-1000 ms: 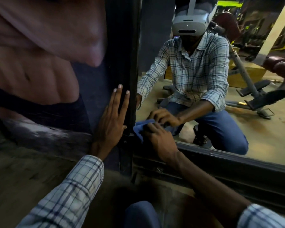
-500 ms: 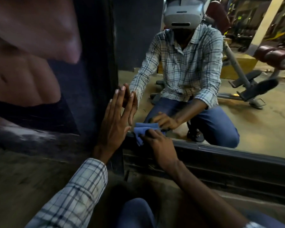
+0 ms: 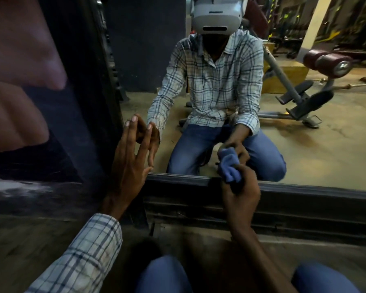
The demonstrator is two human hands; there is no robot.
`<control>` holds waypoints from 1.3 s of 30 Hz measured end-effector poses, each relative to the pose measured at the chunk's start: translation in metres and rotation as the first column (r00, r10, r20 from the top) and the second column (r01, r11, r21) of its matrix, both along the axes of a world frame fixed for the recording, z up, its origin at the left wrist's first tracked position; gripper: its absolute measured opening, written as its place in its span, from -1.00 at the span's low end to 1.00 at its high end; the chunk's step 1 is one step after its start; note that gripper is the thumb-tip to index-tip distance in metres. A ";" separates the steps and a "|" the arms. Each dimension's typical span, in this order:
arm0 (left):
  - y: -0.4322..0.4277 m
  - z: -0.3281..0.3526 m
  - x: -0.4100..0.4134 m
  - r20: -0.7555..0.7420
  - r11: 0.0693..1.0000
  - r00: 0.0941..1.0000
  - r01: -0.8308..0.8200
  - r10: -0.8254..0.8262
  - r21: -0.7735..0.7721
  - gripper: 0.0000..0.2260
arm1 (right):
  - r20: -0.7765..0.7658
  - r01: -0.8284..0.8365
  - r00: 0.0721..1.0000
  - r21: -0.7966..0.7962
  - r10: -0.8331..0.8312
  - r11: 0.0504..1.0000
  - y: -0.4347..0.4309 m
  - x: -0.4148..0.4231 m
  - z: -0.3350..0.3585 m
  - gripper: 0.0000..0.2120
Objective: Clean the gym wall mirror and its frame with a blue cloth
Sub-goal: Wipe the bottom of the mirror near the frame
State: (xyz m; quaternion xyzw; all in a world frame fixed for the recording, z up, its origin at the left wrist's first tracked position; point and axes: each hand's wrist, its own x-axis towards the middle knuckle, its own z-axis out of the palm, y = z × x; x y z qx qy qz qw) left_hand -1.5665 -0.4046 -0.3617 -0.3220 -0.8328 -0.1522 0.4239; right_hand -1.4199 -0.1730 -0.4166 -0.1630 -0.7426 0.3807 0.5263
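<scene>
Gym wall mirror (image 3: 325, 149), left hand (image 3: 129, 166) flat against it, right hand (image 3: 241, 195) gripping blue cloth (image 3: 229, 166) at frame (image 3: 304, 193)

Right hand (image 3: 240, 193) grips the blue cloth (image 3: 229, 168) at the mirror's (image 3: 304, 155) bottom frame (image 3: 304, 191). Left hand (image 3: 131, 163) – fingers straight – lies flat on the glass.

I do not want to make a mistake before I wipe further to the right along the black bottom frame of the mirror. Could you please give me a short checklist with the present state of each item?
1. The bunched blue cloth is gripped by the right hand: ok.
2. Cloth touches the black bottom frame where it meets the mirror glass: ok.
3. The left hand is flat, fingers straight, at the glass's left edge: ok.
4. Frame to the right free of objects: ok.
5. Cloth clean and damp enough: cannot tell.
</scene>
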 end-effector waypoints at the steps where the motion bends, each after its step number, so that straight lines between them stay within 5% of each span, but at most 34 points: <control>1: 0.000 -0.001 0.000 -0.002 1.000 1.000 -0.006 0.006 0.004 0.01 | -0.049 0.025 0.998 -0.080 -0.029 0.996 -0.011 -0.005 0.000 -0.67; 3: 0.001 -0.002 -0.001 -0.019 1.000 1.000 -0.007 0.007 0.020 -0.04 | -0.053 -0.032 0.998 -0.052 0.029 0.998 -0.050 -0.030 0.003 -0.66; 6: 0.000 -0.004 -0.002 -0.037 0.999 0.999 0.030 -0.028 0.039 -0.13 | 0.158 -0.306 0.946 0.144 0.283 0.941 -0.108 -0.064 0.015 -0.58; 8: -0.002 -0.003 -0.002 -0.028 0.997 0.998 0.051 -0.050 0.054 -0.13 | 0.212 -0.336 0.933 0.219 0.291 0.916 -0.107 -0.063 0.029 -0.55; 14: -0.002 0.001 0.003 0.025 1.000 0.999 0.024 -0.024 0.007 0.04 | -0.261 0.046 0.964 0.008 -0.043 0.999 -0.010 -0.018 0.091 -0.63; 16: 0.000 0.001 0.004 0.022 0.999 0.999 0.026 -0.027 0.025 0.05 | -0.306 0.090 0.945 -0.095 -0.115 0.991 -0.018 -0.033 0.104 -0.63; 19: 0.004 0.001 0.006 0.037 0.999 0.999 0.016 -0.018 0.042 0.09 | -0.104 -0.073 0.990 0.197 0.095 0.978 -0.060 -0.053 0.107 -0.59; 22: 0.007 0.003 0.011 0.061 0.998 0.998 0.013 -0.017 0.060 0.14 | 0.081 -0.186 0.982 0.490 0.168 0.852 -0.037 -0.042 0.111 -0.60; 27: 0.015 0.004 0.016 0.102 0.997 0.995 -0.006 -0.002 0.076 0.17 | -0.259 0.117 0.961 0.053 -0.099 0.992 0.036 0.001 0.109 -0.67; 29: 0.020 0.006 0.021 0.108 0.998 0.994 0.019 -0.026 0.068 0.17 | -0.185 0.022 0.983 0.113 -0.001 0.993 0.015 -0.006 0.093 -0.66; 32: 0.031 0.010 0.031 0.109 0.997 0.991 0.082 -0.083 0.009 0.18 | 0.129 -0.172 0.983 0.370 0.133 0.913 -0.019 -0.007 0.064 -0.64; 36: 0.049 0.017 0.041 0.100 0.992 0.988 0.118 -0.121 0.036 0.13 | -0.164 0.143 0.979 0.110 -0.124 0.984 0.046 0.035 0.087 -0.75; 39: 0.069 0.020 0.047 0.099 0.990 0.985 0.138 -0.140 0.026 0.08 | -0.225 0.310 0.927 0.007 -0.301 0.951 0.075 0.043 0.100 -0.72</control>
